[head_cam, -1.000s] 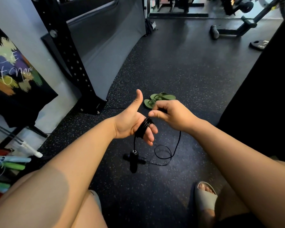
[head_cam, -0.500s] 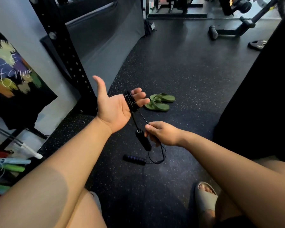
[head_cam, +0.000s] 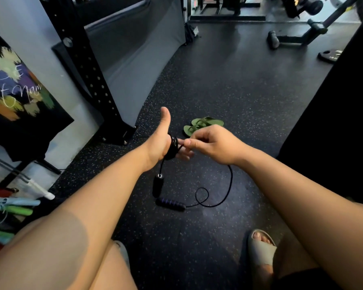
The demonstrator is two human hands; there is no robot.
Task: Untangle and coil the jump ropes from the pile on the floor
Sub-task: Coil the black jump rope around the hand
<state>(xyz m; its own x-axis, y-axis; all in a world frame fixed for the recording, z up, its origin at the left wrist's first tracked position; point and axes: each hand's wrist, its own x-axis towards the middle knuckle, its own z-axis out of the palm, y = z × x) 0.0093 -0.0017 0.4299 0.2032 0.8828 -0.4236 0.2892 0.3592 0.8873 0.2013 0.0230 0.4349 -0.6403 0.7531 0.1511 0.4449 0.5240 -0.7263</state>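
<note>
- The right hand (head_cam: 212,143) pinches the black jump rope (head_cam: 231,181) between thumb and forefinger, right against the fingers of the left hand (head_cam: 159,143).
- The left hand grips nothing. Its thumb is up and its fingers are roughly straight, serving as a spool, with the coil (head_cam: 173,147) wound round them.
- One handle (head_cam: 158,185) dangles from the coil, just above the floor (head_cam: 218,91). The second handle (head_cam: 170,204) lies on the floor, and the slack cord running up to the right hand makes a small loop (head_cam: 201,197).
- Risk: that loop could pull tight into a kink or knot if the slack is drawn in fast without being shaken open.
- Risk: with the fingers straight, turns could slide off the fingertips if the left hand tips down or the wraps go on loose.
- Risk: the dangling handle may swing and catch the incoming cord.
- Risk: winding too tight would make the coil hard to slip off later.
- Farther out, green flip-flops (head_cam: 203,124) sit beyond the hands, and the pile (head_cam: 11,210) of coloured ropes waits at the left edge.
</note>
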